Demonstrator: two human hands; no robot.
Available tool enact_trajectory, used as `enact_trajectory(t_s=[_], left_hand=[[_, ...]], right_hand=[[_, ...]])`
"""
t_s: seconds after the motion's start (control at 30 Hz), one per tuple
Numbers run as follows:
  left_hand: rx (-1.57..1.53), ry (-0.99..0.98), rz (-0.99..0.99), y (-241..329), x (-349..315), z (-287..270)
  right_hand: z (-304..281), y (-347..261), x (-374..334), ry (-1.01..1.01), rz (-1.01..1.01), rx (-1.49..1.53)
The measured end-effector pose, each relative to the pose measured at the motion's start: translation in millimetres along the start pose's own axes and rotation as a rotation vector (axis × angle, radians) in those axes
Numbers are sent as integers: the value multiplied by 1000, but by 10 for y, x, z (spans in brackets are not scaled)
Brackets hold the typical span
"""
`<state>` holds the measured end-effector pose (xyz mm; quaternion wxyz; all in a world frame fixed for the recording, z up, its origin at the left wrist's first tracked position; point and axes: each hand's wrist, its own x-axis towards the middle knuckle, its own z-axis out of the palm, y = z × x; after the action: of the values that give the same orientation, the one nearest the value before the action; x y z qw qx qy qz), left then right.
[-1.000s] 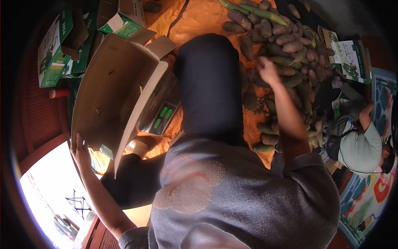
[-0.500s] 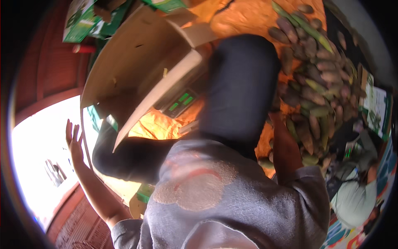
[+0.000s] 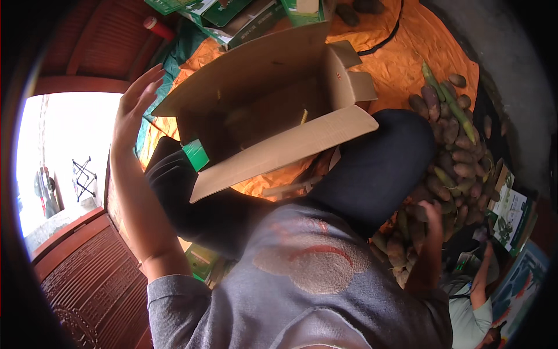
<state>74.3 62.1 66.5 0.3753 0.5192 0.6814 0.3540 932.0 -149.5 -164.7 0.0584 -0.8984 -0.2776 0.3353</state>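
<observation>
An opened cardboard box [image 3: 285, 152] stands tilted in front of my crossed legs, its flaps spread and its inside bare apart from small yellowish bits. My left hand [image 3: 135, 104] is raised beside the box's left end, fingers stretched out and holding nothing. On the right, my right hand [image 3: 431, 212] reaches into a heap of brown oblong tubers [image 3: 464, 170]. Its fingers are small and partly lost among the tubers, so a grip cannot be made out. A long green stalk [image 3: 450, 104] lies over the far part of the heap.
Orange sheeting [image 3: 430, 43] spreads under the box and heap. Green-and-white cartons [image 3: 247, 26] lie at the back, another carton [image 3: 511, 218] at the right. A co-worker's arm [image 3: 481, 276] shows at lower right. A carved wooden panel [image 3: 96, 279] stands at left.
The view has turned, and the box sits further right and flatter. The scale with green digits is now out of sight. My left hand has come nearer the box; my right hand shows on the heap.
</observation>
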Motion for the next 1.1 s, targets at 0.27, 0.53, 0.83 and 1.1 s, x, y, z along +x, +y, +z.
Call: enact_trajectory(t_s=[0.27, 0.53, 0.83, 1.1], left_hand=[[170, -418, 119, 77, 190, -71], [391, -362, 190, -101, 152, -20], [600, -297, 286, -243, 159, 97], [535, -256, 306, -331, 101, 107]], right_hand=[[-1393, -3058, -1764, 34, -780, 60], [434, -5522, -3174, -350, -1560, -671], [3439, -5777, -2867, -765, -1513, -1409], [3732, -5660, -2802, -908, -1647, -1450]])
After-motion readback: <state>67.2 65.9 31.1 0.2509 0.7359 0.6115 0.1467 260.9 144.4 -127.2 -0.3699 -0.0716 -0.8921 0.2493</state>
